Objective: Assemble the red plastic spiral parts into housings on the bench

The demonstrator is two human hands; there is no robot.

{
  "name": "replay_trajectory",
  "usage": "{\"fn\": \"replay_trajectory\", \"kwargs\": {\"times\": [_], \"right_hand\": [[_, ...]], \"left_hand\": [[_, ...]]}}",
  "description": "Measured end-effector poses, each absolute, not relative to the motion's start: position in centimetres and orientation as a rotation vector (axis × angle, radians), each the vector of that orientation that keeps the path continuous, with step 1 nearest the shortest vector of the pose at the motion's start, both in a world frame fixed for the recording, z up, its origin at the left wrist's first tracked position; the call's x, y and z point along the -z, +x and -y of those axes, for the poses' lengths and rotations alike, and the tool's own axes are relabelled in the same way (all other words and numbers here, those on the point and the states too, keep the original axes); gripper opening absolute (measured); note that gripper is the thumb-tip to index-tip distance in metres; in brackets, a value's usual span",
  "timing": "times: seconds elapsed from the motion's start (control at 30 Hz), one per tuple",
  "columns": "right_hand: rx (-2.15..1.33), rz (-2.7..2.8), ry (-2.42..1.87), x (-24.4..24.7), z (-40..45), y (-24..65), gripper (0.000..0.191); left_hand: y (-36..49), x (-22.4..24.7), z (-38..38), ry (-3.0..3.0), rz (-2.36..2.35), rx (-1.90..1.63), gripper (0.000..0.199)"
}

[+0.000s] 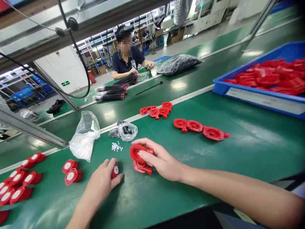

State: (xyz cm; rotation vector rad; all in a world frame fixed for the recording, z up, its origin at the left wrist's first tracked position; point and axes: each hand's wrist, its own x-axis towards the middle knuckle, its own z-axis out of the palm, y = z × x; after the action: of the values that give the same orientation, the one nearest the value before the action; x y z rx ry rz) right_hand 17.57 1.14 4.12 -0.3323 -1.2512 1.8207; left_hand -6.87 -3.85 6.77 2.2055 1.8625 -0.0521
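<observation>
My left hand is closed round a red part with a white disc, low over the green table. In my right hand, between thumb and fingers, is a round red housing with a short spout. Directly below it another red housing shows, partly covered by the held one; whether it is also gripped is unclear. Small white pieces lie in a loose pile beyond my hands. Two red parts with white discs stand left of my left hand.
More white-disc parts stand at far left. Red housings lie beyond my right hand. Bags sit near the rail, a blue bin at right. Across the belt, a person sits by black cable bundles.
</observation>
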Motion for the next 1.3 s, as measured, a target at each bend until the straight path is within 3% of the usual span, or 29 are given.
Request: {"fn": "replay_trajectory", "kwargs": {"times": [0.13, 0.33, 0.43, 0.57, 0.63, 0.83, 1.13, 1.3], "right_hand": [[-1.715, 1.362, -0.373, -3.8, -1.4, 18.1, 0.028], [-1.071, 1.763, -0.425, -4.6, -1.3, 18.6, 0.007], [-0.919, 1.844, -0.294, -4.4, -1.1, 18.6, 0.024], [-0.791, 2.017, -0.201, -3.6, -0.8, 18.2, 0.031], [-0.746, 2.042, -0.21, -3.2, -0.8, 17.9, 0.038], [-0.747, 2.05, -0.139, -2.9, -1.1, 17.6, 0.027], [-0.64, 2.213, -0.209, -3.7, -0.6, 18.6, 0.018], [-0.514, 2.229, -0.22, -3.4, -0.5, 18.5, 0.026]], "left_hand": [[-7.7, -6.9, 3.5, 2.274, -1.841, -0.016, 0.051], [-6.0, -6.5, 4.7, 2.147, -1.51, -0.699, 0.074], [-4.9, -5.5, 5.3, 2.06, -1.393, -0.896, 0.085], [-4.0, -4.7, 5.6, 1.94, -1.356, -0.948, 0.094], [-3.8, -4.6, 5.6, 1.904, -1.353, -0.933, 0.094], [-3.2, -5.3, 5.6, 1.805, -1.335, -0.868, 0.088], [-2.7, -5.3, 6.0, 1.657, -1.252, -0.824, 0.056], [-2.6, -5.3, 5.9, 1.629, -1.225, -0.842, 0.059]]}}
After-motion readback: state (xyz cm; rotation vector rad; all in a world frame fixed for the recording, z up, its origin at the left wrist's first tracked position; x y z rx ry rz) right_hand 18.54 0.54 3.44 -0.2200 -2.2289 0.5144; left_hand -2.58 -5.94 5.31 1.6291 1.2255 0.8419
